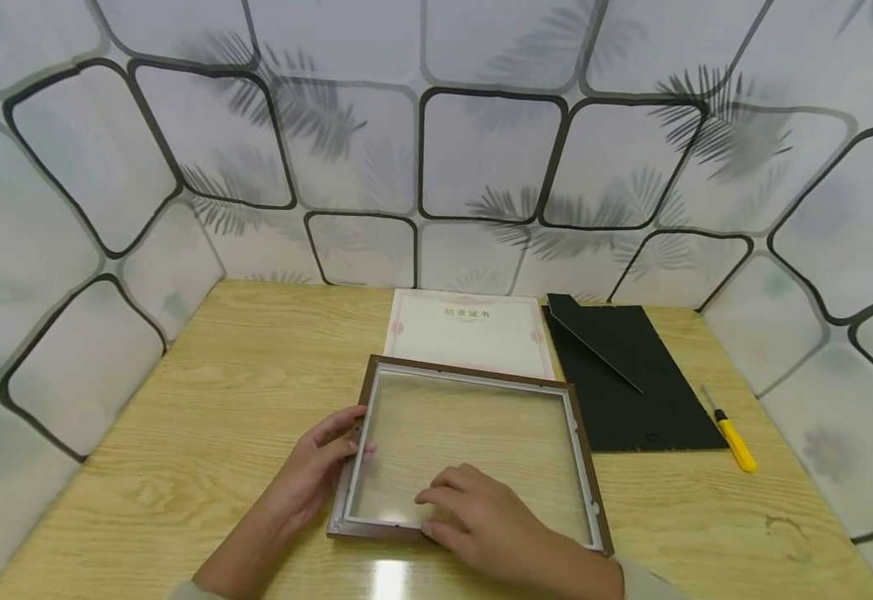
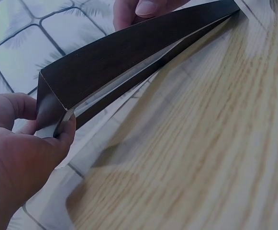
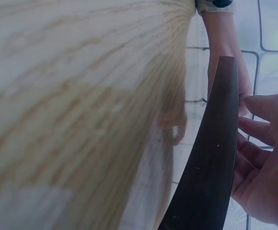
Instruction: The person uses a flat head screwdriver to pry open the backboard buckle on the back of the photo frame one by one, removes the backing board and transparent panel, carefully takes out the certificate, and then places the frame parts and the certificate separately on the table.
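Note:
A brown picture frame (image 1: 481, 377) with a grey inner lip and a clear pane (image 1: 474, 450) is held just above the wooden table, back side up. My left hand (image 1: 321, 462) grips its left side; in the left wrist view, thumb and fingers (image 2: 21, 106) pinch the dark frame (image 2: 105, 67) near a corner. Over the near edge hovers my right hand (image 1: 484, 521), its fingers loosely bent above the pane and its thumb at the rim. The right wrist view shows the right hand (image 3: 268, 158) beside the frame's edge (image 3: 210, 143), not wrapped round it.
Behind the frame lies a white certificate (image 1: 466, 333) with a pink border. To the right rests a black backing board (image 1: 631, 367) with its stand leg raised, and a yellow-handled screwdriver (image 1: 736, 442). Patterned panels (image 1: 481, 158) enclose the table (image 1: 181, 417) at back and sides.

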A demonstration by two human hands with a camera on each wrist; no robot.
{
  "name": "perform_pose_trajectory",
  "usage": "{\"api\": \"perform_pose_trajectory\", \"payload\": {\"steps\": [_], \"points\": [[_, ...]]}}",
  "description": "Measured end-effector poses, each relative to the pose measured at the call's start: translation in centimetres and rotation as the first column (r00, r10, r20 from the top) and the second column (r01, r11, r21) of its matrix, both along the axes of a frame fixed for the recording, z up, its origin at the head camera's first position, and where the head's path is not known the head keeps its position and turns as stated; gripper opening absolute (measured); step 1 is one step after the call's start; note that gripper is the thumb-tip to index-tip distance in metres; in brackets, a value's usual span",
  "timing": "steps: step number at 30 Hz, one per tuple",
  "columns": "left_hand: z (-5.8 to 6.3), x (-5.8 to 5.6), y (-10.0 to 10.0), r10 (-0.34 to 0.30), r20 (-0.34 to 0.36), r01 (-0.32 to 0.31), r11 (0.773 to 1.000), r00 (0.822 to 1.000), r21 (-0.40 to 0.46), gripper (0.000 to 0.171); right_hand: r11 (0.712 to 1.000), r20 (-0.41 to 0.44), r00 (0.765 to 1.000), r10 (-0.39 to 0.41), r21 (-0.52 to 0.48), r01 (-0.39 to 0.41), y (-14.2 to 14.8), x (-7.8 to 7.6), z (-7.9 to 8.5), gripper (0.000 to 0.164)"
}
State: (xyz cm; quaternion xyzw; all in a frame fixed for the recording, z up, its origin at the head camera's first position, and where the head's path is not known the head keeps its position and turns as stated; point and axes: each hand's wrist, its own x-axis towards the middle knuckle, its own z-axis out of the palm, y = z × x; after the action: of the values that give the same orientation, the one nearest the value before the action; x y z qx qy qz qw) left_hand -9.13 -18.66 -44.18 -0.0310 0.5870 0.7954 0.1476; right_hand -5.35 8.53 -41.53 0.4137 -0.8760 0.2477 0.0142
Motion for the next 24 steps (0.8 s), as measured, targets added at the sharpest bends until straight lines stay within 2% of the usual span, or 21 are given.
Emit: {"api": "perform_pose_trajectory", "payload": {"steps": [14,24], "points": [[-0.15,-0.13,-0.33,-0.026,0.0,0.026,1.0,1.0,0.014,0.064,1.0,0.084,0.996,-0.006,-0.018,0.008,-0.03,-0.07,0.3,0.033],[0.03,-0.14,-0.43,-0.042,-0.009,0.042,0.999,0.999,0.023,0.064,0.999,0.092,0.995,-0.032,0.001,0.032,-0.64,-0.28,0.38,0.037]]}}
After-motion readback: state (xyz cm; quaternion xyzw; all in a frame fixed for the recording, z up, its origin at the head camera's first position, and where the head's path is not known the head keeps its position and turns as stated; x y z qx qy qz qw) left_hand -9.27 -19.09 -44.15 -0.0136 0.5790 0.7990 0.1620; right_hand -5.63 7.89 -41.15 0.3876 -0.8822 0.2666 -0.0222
